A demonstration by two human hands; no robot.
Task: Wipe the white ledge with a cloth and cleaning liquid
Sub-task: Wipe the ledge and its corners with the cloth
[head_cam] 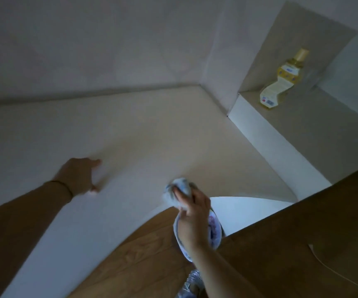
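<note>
The white ledge (130, 134) spreads wide across the middle of the head view, below a pale wall. My left hand (79, 176) rests flat on the ledge at the left, fingers spread, holding nothing. My right hand (193, 216) is closed around a bunched pale cloth (179, 191), which sits at the ledge's near edge. The same hand also grips a white bottle with a purple label (213, 230), largely hidden under the hand and wrist.
A yellow bottle with a white label (281, 82) stands in a recessed niche (316, 117) at the upper right. A brown wooden surface (303, 244) juts in at the lower right. Wooden floor (135, 261) lies below the ledge.
</note>
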